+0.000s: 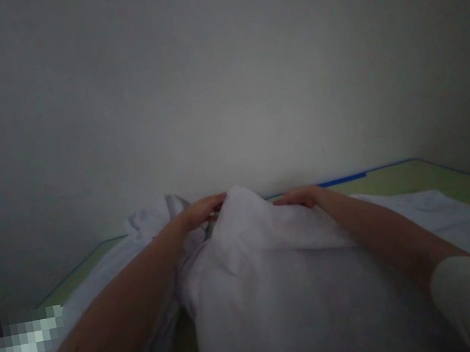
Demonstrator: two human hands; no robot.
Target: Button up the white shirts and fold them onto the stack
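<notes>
A large white cloth [282, 289] lies in front of me, rising to a rounded peak between my hands and spreading down towards me. My left hand [207, 208] is at the left side of that peak, its bent fingers closed on the fabric. On the other side, my right hand [300, 196] grips the far edge of the same cloth, with fingers pointing left and partly hidden by the folds. Both arms reach forward over the fabric. Dim light hides the fine detail of the fingertips.
More white fabric [139, 226] is bunched at the back left, and a flatter white piece [432, 208] lies to the right. Underneath is a green surface [468, 183] edged in blue. A plain grey wall [218, 82] stands directly behind. The lower left corner is pixelated.
</notes>
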